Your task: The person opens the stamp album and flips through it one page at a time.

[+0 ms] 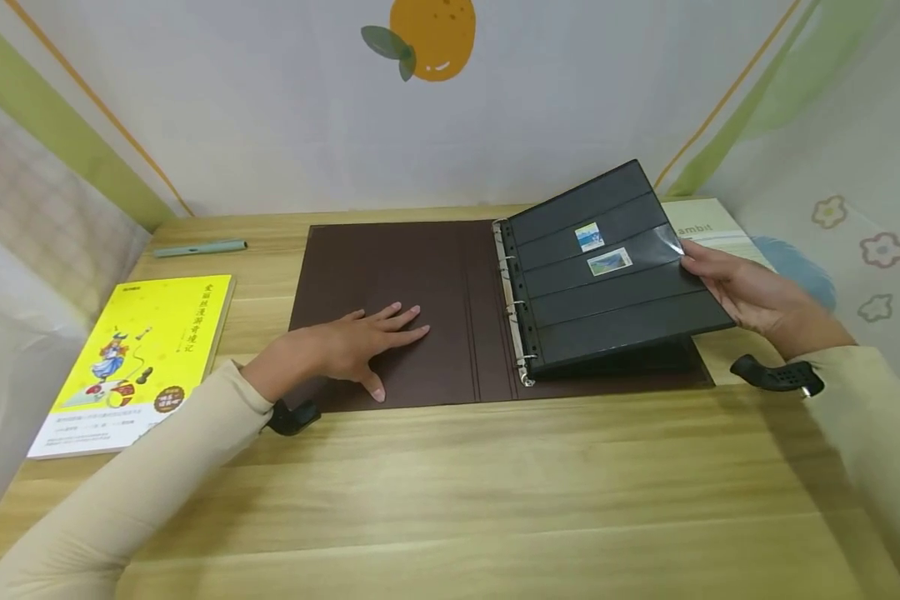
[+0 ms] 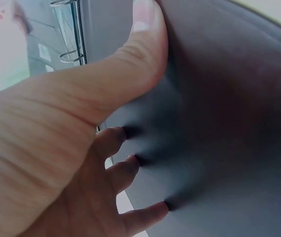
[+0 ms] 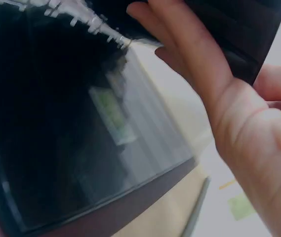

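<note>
**Lifted page could strain at the rings**

Head view: the binder (image 1: 390, 308) lies open mid-desk. The left hand (image 1: 360, 342) presses flat, fingers straight, on its left cover; the right hand (image 1: 742, 292) pinches the black stamp page (image 1: 615, 275), raised at its outer edge.

Left wrist: spread fingers (image 2: 130, 168) could slide.

Right wrist: the thumb (image 3: 189, 54) curls over the page edge; a hard pull may tear its punched holes.

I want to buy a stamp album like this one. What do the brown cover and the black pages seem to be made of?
The brown cover looks like matte leatherette or coated board: even, dull, with pressed fold lines. The black page held by the right hand seems stiff card with glossy clear plastic strips, which reflect light. The binder rings look like shiny metal.
</note>
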